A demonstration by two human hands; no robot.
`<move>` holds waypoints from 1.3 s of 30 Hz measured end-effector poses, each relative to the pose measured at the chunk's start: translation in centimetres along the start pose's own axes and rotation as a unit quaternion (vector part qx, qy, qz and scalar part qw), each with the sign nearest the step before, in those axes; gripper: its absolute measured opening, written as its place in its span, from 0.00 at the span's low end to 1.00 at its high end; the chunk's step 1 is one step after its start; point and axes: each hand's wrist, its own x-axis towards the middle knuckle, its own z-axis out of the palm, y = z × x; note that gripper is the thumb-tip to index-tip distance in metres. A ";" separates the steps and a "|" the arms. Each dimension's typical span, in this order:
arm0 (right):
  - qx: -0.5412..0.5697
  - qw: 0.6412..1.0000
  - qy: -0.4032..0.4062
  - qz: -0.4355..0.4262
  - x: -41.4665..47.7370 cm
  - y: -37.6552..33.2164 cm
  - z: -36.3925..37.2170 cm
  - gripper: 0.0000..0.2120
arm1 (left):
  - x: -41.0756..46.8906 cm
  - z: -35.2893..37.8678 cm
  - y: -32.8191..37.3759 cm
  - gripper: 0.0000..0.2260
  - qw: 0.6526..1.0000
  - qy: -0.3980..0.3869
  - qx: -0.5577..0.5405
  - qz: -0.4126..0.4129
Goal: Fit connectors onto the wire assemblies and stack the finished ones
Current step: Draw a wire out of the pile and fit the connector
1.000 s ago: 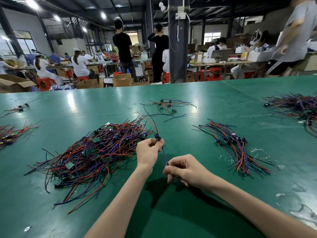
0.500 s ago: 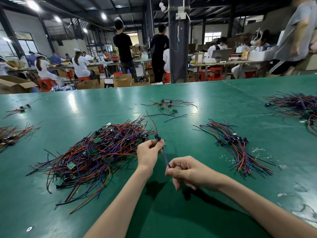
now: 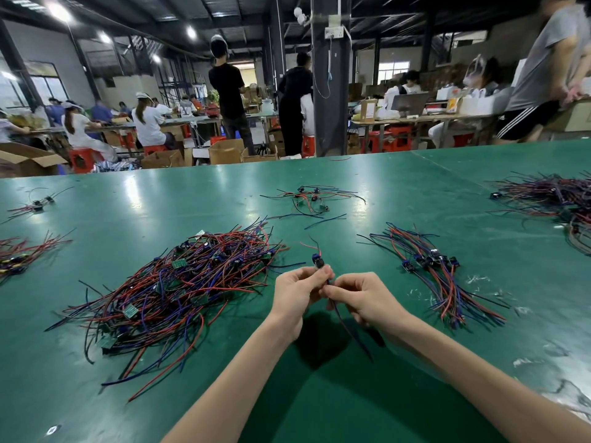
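My left hand [image 3: 295,294] pinches the light, floppy wire [image 3: 346,326] just under its hard connector [image 3: 318,261], my right hand [image 3: 363,297] pinching close beside, so nothing buckles.

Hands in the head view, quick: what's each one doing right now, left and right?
Left hand: pinches the wire assembly just below its black connector.
Right hand: pinches the same assembly's wires lower down.

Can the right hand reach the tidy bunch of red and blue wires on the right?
Probably yes. The tidy bunch of red and blue wires lies beside the right hand with only bare green table between. But that hand is pinching a thin blue wire, so it must let go first.
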 end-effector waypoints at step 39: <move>0.034 0.999 0.009 0.020 0.6 -0.2 -1.2 0.07 | -0.6 0.7 0.1 0.02 0.998 -0.027 0.003 -0.056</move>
